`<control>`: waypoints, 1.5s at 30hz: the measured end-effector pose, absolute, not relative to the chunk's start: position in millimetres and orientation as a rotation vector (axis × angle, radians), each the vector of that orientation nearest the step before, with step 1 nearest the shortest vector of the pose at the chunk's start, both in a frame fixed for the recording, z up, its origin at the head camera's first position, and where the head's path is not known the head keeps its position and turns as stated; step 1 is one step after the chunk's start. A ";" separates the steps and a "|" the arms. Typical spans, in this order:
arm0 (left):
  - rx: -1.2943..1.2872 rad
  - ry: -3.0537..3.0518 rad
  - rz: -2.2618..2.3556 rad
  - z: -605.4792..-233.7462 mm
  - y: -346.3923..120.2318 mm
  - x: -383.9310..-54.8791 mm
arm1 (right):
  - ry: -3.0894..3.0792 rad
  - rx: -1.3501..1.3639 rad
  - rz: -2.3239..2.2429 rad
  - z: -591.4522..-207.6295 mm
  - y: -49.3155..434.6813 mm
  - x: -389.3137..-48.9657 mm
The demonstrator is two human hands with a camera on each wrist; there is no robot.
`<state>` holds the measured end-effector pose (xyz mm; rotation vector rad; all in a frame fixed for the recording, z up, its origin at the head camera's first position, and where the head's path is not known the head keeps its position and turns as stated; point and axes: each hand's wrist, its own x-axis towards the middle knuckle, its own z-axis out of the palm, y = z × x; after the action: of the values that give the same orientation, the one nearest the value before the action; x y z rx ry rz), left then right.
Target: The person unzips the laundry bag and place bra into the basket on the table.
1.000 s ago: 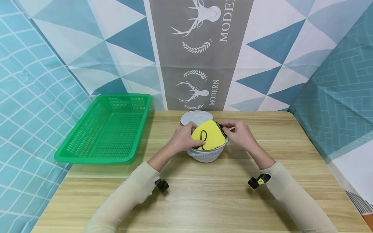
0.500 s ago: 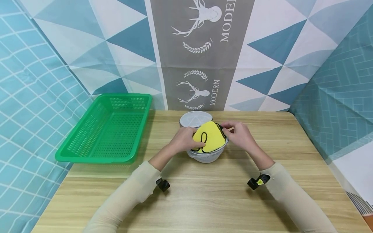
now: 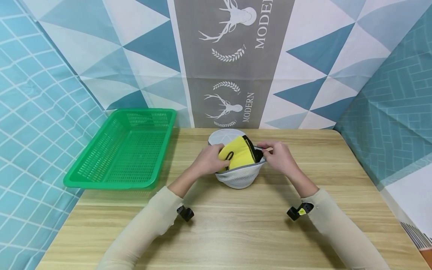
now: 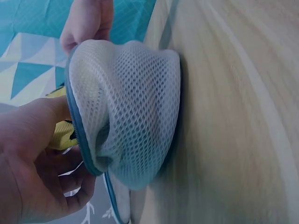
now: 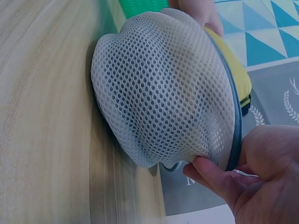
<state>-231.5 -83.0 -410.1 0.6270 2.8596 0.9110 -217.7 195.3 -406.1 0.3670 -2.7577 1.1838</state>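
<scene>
A white mesh laundry bag (image 3: 240, 177) with a grey-blue zip edge stands on the table, its round lid (image 3: 225, 136) folded back behind it. From its mouth sticks a yellow cloth piece (image 3: 238, 153) with black trim and a black cord loop. My left hand (image 3: 209, 160) pinches the cloth's left side, thumb on top. At the bag's right rim, my right hand (image 3: 277, 154) pinches the zip edge between thumb and fingers, as the right wrist view also shows. Something black (image 3: 258, 154) lies inside the mouth beside the cloth. The cloth's lower part is hidden in the bag.
To the left, a green plastic basket (image 3: 111, 185) with slatted sides stands near the back of the wooden table (image 3: 236, 232). A patterned wall covering (image 3: 226, 67) rises directly behind the table's far edge.
The yellow cloth has tilted up and leftward with my left hand, and its black edge and the black stuff in the bag now show. My right hand has stayed at the rim.
</scene>
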 end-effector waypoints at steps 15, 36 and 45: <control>0.597 2.849 1.145 -406.0 -111.0 -232.0 | -2.760 0.329 1.154 -406.3 196.1 -216.8; 0.838 2.840 0.911 -407.1 -90.3 -231.5 | -2.774 0.334 1.148 -404.9 194.6 -214.9; 0.722 2.885 0.958 -440.8 -84.6 -254.6 | -2.762 0.356 1.109 -404.8 192.2 -214.7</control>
<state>-254.6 -84.6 -440.8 0.7220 2.8854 0.9577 -214.7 192.2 -404.8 0.3561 -2.7618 1.1087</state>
